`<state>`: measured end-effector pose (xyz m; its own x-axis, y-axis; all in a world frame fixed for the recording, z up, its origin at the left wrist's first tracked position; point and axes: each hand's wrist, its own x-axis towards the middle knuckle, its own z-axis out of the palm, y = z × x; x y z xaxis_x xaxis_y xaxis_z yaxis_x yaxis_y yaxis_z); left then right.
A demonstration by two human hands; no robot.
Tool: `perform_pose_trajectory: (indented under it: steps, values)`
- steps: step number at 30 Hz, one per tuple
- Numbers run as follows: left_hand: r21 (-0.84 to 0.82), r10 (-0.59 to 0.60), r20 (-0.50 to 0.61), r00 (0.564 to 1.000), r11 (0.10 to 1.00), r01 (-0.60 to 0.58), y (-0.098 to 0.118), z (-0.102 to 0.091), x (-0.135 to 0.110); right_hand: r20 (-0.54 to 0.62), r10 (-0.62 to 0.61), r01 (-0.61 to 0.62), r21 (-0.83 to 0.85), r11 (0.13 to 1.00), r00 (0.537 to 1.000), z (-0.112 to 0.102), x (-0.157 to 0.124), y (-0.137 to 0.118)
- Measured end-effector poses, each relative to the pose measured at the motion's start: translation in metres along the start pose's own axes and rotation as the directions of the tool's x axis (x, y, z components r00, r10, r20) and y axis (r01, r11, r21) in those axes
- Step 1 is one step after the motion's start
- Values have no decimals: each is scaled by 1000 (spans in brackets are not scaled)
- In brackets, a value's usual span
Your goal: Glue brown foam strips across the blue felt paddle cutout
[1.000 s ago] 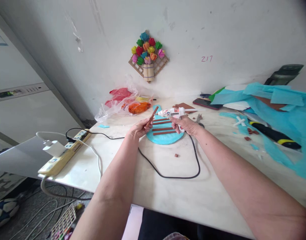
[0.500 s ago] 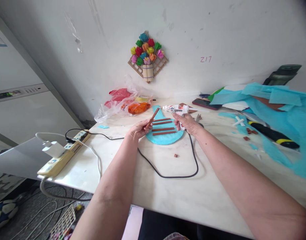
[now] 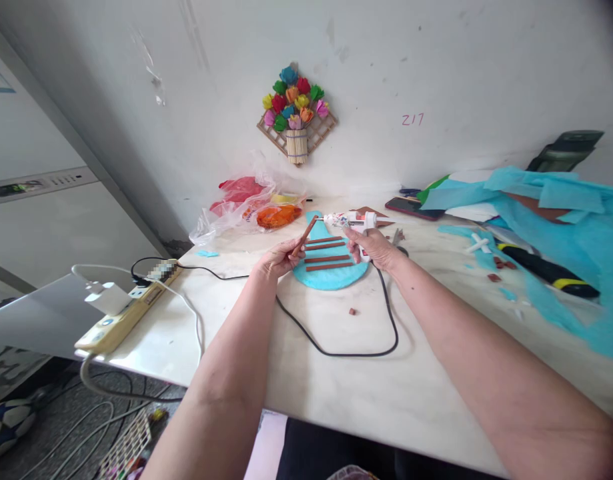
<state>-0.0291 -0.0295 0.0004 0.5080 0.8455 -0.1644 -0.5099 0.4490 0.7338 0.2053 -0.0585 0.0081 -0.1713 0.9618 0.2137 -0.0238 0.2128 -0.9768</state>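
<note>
Between the fingers of my left hand [image 3: 280, 259] is a thin brown strip [image 3: 306, 237], tilted up and to the right. My right hand [image 3: 371, 247] grips a white hot glue gun [image 3: 343, 219], its nozzle at the strip's upper end. A clear glue stick sticks out of the gun's back. Below both lies a light-blue, vase-shaped piece [image 3: 331, 279] with a narrow neck and round body. Several brown strips [image 3: 329, 258] lie across it in roughly parallel rows. My left fingers partly cover its left edge.
The gun's black cord [image 3: 331, 354] loops over the table to a power strip [image 3: 131, 313] at left. Plastic bags [image 3: 251, 203] lie at the back. On the right are blue fabric [image 3: 551, 200], a black-and-yellow-handled tool [image 3: 549, 270], a phone [image 3: 413, 207] and brown scraps [image 3: 495, 277].
The glue gun's nozzle has shifted very slightly left along the upper end of the brown strip. Both hands keep their grip; the rest looks the same.
</note>
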Motion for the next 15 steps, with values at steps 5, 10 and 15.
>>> perform_pose_trajectory:
  steps: [5,10,15]
  values:
    - [24,3,11,1000,1000,-4,-1,1,0,-40,0,1,8,1000,999,0,-1,-1]
    - [22,-8,-20,1000,1000,9,0,0,2,7,20,-20,-29,999,1000,2,-3,-4]
    - [6,-16,-16,1000,1000,16,0,-1,2,-34,18,-18,-14,1000,999,1,-2,-5]
